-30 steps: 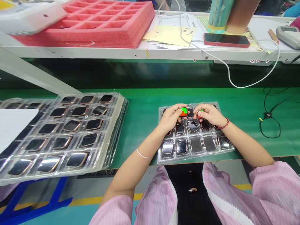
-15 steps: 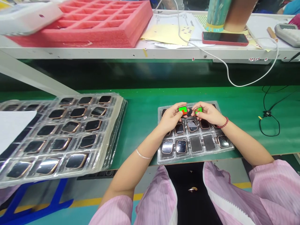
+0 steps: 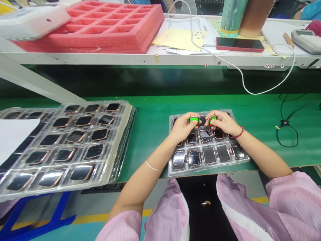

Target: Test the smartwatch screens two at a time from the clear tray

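Note:
My left hand (image 3: 182,126) grips a watch (image 3: 194,120) with a lit, mostly green screen, its thumb at the lower edge of the screen. Close beside it, my right hand (image 3: 223,121) holds another watch (image 3: 212,119), whose screen shows green and red. Both hands are over the back rows of a clear plastic tray (image 3: 208,170). Dark-screened watches lie in the tray, such as one (image 3: 194,157) in the front row. Two front-row compartments (image 3: 209,155) hold no watch. The hands hide part of the back rows.
On the left stand stacked clear trays (image 3: 100,157) with several watches, partly under a white sheet (image 3: 15,134). A raised shelf (image 3: 180,59) carries red foam (image 3: 105,36), papers, a phone (image 3: 239,44) and cups. A white cable (image 3: 240,72) hangs down; a black cable (image 3: 286,124) lies right.
The screen of the watch in my left hand has gone from green with red to nearly all green. Both hands keep their watches and have barely moved.

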Motion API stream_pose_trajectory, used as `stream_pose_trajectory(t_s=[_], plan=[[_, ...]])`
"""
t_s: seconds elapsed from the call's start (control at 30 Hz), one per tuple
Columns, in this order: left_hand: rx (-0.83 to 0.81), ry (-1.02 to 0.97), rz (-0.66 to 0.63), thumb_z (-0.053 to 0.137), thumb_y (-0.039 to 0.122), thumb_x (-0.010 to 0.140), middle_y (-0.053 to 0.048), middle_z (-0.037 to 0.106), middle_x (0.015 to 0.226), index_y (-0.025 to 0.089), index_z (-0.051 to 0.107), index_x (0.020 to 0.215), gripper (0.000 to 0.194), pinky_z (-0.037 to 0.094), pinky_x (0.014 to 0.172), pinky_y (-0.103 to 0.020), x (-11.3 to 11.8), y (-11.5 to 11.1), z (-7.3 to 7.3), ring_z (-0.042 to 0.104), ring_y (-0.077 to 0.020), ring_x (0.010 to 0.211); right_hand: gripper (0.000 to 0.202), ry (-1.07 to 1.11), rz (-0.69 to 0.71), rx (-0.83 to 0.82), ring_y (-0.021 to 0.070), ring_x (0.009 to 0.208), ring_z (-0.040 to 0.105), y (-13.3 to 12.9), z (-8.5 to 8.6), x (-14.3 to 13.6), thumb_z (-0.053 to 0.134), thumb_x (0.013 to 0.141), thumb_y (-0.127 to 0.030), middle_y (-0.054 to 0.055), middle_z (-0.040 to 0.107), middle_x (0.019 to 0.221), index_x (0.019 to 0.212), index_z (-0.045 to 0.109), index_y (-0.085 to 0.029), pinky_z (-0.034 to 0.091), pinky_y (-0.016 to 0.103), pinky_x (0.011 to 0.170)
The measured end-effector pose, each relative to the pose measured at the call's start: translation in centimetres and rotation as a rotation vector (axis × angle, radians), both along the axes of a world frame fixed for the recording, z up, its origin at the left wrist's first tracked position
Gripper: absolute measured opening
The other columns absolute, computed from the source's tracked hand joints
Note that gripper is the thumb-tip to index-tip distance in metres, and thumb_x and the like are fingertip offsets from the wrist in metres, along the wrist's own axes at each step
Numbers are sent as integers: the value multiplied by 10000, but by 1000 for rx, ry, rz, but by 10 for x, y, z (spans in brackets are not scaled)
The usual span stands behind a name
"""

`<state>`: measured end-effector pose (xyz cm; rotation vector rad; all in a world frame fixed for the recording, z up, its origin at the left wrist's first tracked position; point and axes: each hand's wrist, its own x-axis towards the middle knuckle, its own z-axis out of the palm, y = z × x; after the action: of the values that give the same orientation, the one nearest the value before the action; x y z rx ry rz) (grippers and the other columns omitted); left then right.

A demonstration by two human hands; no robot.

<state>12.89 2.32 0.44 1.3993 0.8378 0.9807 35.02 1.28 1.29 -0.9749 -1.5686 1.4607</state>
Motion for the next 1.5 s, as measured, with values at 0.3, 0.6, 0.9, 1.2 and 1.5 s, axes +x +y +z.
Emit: stream_pose_trajectory(t_s=[0.3, 0.6, 0.9, 1.2, 1.5], plan=[[-14, -21, 0, 747, 241, 742, -61, 727, 927, 160, 633, 1040, 330, 560, 770, -309, 0, 1, -4, 709, -198, 879, 163, -16, -6, 3, 132, 682, 644, 0, 1, 1, 708, 829, -262, 33, 726, 816, 949, 637, -178, 551, 231, 593], [-14, -14, 3, 700, 173, 712, -53, 735, 918, 163, 610, 1076, 375, 544, 781, -301, 0, 3, -8, 698, -174, 839, 301, -23, 35, 81, 129, 705, 608, 1, -5, 1, 694, 785, -175, 47, 708, 927, 1065, 586, -182, 500, 241, 609], [-11, -15, -6, 664, 152, 703, -45, 719, 920, 169, 599, 1093, 396, 545, 780, -300, 0, 3, -8, 691, -168, 837, 287, -36, 40, 155, 183, 862, 671, 1, -5, 0, 673, 797, -174, 54, 685, 936, 1067, 577, -190, 507, 260, 648], [11, -15, -40, 625, 172, 761, -70, 721, 969, 159, 577, 1185, 426, 562, 806, -323, -2, 2, -3, 686, -179, 858, 290, -40, 45, 108, 149, 752, 635, 1, -5, 1, 678, 808, -185, 47, 694, 922, 1078, 570, -187, 519, 250, 620], [36, 5, -47, 601, 176, 793, -92, 729, 1062, 162, 561, 1250, 460, 568, 798, -313, -3, 3, -6, 697, -190, 900, 311, -44, 62, 70, 132, 734, 660, 3, -7, 4, 636, 854, -174, 52, 696, 996, 1155, 559, -191, 562, 256, 646]])
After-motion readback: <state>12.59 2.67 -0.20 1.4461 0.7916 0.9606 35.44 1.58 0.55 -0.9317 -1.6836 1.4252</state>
